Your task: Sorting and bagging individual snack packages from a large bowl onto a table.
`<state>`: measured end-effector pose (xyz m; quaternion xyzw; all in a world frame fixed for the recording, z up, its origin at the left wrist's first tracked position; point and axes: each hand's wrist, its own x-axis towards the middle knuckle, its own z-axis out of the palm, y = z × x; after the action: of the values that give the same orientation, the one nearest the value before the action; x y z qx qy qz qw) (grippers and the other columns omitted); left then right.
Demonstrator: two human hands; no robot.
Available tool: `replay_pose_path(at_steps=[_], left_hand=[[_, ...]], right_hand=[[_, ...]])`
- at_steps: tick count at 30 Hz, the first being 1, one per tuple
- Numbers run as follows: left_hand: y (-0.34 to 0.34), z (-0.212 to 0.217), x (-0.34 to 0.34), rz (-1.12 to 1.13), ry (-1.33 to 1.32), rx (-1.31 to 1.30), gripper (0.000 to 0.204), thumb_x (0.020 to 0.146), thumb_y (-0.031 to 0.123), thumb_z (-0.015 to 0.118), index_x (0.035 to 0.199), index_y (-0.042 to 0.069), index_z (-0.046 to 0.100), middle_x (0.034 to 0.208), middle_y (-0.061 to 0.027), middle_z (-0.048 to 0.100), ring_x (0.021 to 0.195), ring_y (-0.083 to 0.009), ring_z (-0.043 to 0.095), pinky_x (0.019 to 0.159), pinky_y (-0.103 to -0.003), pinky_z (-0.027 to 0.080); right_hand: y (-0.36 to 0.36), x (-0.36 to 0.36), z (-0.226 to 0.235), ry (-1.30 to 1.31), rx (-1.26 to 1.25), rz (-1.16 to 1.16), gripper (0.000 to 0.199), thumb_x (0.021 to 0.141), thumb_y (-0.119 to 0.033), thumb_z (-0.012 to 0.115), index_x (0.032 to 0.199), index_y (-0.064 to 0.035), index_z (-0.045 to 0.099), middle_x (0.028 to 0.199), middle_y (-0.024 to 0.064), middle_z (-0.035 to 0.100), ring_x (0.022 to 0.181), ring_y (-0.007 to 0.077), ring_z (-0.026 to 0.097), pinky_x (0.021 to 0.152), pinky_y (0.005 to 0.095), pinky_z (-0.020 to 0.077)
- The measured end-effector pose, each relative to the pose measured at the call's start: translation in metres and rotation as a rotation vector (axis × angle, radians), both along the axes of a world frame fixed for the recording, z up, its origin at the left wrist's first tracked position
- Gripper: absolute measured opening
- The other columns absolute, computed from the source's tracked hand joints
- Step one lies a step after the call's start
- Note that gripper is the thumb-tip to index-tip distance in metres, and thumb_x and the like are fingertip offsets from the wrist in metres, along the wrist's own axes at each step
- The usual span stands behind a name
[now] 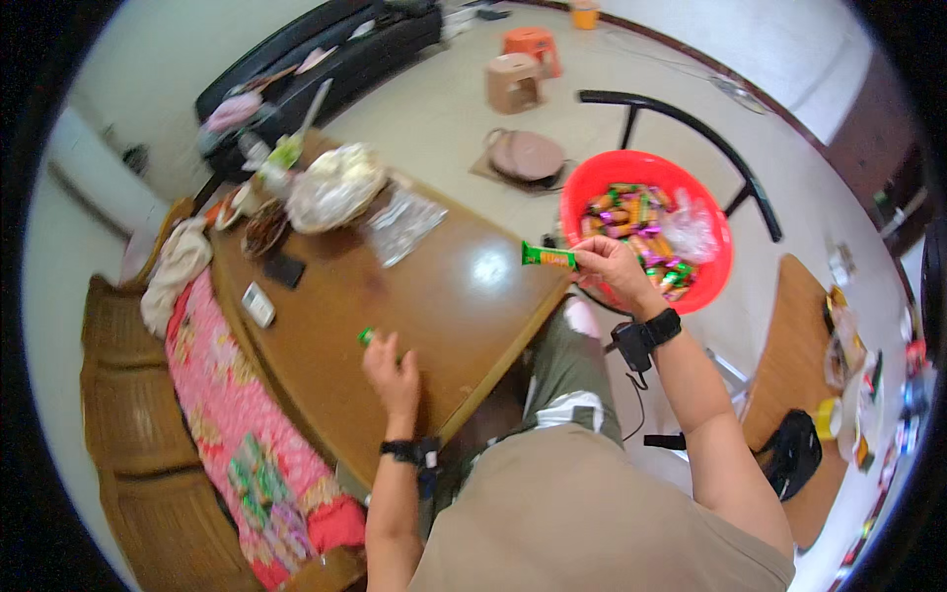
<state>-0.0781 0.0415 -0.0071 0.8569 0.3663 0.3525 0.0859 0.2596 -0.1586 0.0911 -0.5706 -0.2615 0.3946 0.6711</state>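
Observation:
Between the thumb and fingers of my right hand [614, 273] is a green-wrapped snack bar [548, 257], held level by one end over the table's right edge. Just beyond that hand stands a red plastic basin [724, 242], full of small wrapped snacks [631, 212] in green, purple and orange, with a clear plastic bag [691, 229] among them. My left hand [393, 377] is low over the near part of the brown wooden table [454, 326], its fingers curled. A small green-wrapped piece [367, 335] pokes out at its fingertips; the rest is hidden by the hand.
On the table's far side are a bulging white plastic bag [340, 187], a flat clear bag [404, 225], a dark phone-like slab [285, 271] and a white device [258, 305]. A wooden bench [148, 434] with a pink floral cover runs along the left. A black curved chair rail [700, 128] arches behind the basin.

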Motion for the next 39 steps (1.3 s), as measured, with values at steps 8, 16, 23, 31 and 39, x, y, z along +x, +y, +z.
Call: replay_pose_path(at_steps=[8, 16, 23, 31, 39], left_hand=[[-0.034, 0.044, 0.049, -0.183, -0.666, -1.178, 0.030, 0.091, 0.016, 0.061, 0.118, 0.002, 0.060, 0.105, -0.0043, 0.064, 0.085, -0.0101, 0.061, 0.073, -0.023, 0.048], [-0.023, 0.022, 0.037, -0.084, -0.792, -1.275, 0.014, 0.089, 0.014, 0.064, 0.096, 0.002, 0.067, 0.079, -0.0003, 0.065, 0.061, -0.0066, 0.057, 0.053, -0.019, 0.042], [-0.033, 0.014, 0.041, -0.130, -0.789, -1.029, 0.008, 0.087, 0.005, 0.063, 0.093, 0.002, 0.066, 0.082, -0.0033, 0.066, 0.066, -0.0114, 0.060, 0.058, -0.022, 0.048], [-0.036, 0.039, 0.009, -0.412, -0.181, 0.100, 0.016, 0.073, -0.003, 0.063, 0.088, 0.004, 0.062, 0.093, -0.0101, 0.065, 0.087, -0.0287, 0.065, 0.074, -0.034, 0.055], [-0.034, 0.032, 0.004, -0.445, -0.117, 0.206, 0.018, 0.071, -0.003, 0.064, 0.088, 0.004, 0.061, 0.097, -0.0105, 0.064, 0.092, -0.0286, 0.065, 0.076, -0.035, 0.056]], right_hand=[[0.074, -0.091, -0.064, 0.152, -0.102, 0.345, 0.022, 0.090, -0.021, 0.064, 0.102, -0.0027, 0.061, 0.092, 0.0053, 0.067, 0.072, 0.0125, 0.067, 0.061, 0.0226, 0.0520], [0.085, -0.113, -0.081, 0.133, -0.153, 0.411, 0.019, 0.090, -0.013, 0.060, 0.105, -0.0007, 0.061, 0.091, 0.0046, 0.065, 0.072, 0.0121, 0.066, 0.062, 0.0230, 0.0548], [0.083, -0.118, -0.087, -0.121, -0.168, 0.283, 0.019, 0.087, -0.008, 0.059, 0.105, -0.0003, 0.061, 0.084, 0.0064, 0.067, 0.069, 0.0148, 0.065, 0.060, 0.0254, 0.0513], [0.067, -0.124, -0.085, -1.102, 0.230, 0.042, 0.006, 0.083, -0.002, 0.058, 0.085, -0.0053, 0.054, 0.096, 0.0105, 0.064, 0.076, 0.0317, 0.062, 0.067, 0.0380, 0.0513], [0.067, -0.124, -0.077, -1.267, 0.407, 0.047, 0.010, 0.077, -0.001, 0.060, 0.081, -0.0028, 0.051, 0.104, 0.0152, 0.064, 0.088, 0.0309, 0.064, 0.075, 0.0370, 0.0539]])
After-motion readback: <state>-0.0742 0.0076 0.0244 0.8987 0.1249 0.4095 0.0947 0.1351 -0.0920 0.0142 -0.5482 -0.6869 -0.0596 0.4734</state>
